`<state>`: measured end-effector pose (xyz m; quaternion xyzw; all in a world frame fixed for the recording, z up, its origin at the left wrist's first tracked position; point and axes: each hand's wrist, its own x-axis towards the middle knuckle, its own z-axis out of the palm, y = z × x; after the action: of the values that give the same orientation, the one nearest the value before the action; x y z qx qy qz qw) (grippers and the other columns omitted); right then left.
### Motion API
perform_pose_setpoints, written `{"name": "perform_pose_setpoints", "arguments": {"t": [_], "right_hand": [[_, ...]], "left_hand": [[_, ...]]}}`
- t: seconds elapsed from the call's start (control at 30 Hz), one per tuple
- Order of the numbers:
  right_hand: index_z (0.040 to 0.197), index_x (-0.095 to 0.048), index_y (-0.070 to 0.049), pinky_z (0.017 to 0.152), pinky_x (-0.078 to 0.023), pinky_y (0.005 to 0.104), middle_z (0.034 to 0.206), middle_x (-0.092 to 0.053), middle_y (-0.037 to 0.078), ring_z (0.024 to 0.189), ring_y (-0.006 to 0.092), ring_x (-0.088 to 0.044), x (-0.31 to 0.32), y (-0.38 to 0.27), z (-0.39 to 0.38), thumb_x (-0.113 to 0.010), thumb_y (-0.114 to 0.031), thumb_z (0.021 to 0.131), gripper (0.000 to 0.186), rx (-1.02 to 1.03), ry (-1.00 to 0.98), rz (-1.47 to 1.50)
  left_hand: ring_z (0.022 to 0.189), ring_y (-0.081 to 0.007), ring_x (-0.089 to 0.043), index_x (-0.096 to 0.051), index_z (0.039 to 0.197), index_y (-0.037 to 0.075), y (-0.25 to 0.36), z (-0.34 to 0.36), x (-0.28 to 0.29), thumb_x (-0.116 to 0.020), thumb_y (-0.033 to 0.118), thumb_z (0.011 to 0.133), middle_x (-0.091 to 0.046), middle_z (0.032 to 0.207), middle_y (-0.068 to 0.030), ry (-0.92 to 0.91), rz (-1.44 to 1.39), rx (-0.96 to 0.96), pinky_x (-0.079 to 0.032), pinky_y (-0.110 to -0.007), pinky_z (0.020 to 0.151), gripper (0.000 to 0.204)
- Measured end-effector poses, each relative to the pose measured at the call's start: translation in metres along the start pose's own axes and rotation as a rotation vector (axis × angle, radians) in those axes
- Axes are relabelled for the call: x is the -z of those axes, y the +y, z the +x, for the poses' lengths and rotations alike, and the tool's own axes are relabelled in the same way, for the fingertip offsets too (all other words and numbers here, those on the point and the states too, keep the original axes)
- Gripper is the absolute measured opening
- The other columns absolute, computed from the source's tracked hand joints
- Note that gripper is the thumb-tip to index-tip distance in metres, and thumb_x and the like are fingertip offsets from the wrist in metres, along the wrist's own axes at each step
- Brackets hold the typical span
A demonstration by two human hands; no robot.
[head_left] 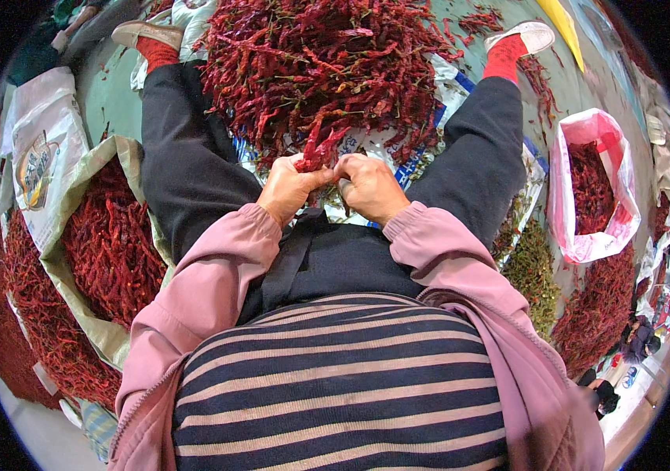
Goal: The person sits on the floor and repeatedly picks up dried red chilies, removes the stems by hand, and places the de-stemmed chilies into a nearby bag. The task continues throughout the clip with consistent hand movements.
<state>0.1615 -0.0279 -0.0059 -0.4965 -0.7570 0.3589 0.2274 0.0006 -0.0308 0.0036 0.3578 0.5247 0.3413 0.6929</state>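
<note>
A few dried red chillies (321, 147) stick out of my left hand (286, 190), whose fingers are closed around them. Close beside it, my right hand (373, 188) is closed too, its thumb and fingertips pinched near the left fingertips. What sits in that pinch is too small and hidden to make out. Both hands are held above my lap, between my spread legs. Just beyond them rises a large pile of dried red chillies (323, 67), lying on printed white and blue sheeting (446, 82).
An open, pale green woven sack (56, 247) of red chillies stands by my left leg. To the right is a white and pink bag (625, 216) with chillies inside. Greenish stem scraps (535, 275) lie beside my right thigh. More chilli heaps (41, 314) spread along the left side.
</note>
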Motion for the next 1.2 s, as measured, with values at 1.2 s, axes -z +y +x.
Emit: {"name": "perform_pose_setpoints", "arguments": {"t": [1.2], "right_hand": [[0.09, -0.058, -0.003, 0.07, -0.045, 0.0295, 0.08, -0.06, 0.01, 0.075, 0.0187, -0.058, 0.032, 0.033, -0.019, -0.056, -0.004, 0.067, 0.023, -0.214, -0.131, 0.313]], "left_hand": [[0.051, -0.0158, -0.05, -0.054, 0.076, 0.002, -0.05, -0.013, 0.05, -0.059, 0.008, 0.074, -0.055, 0.063, -0.0067, 0.399, -0.386, 0.173, -0.043, -0.029, 0.046, 0.008]]}}
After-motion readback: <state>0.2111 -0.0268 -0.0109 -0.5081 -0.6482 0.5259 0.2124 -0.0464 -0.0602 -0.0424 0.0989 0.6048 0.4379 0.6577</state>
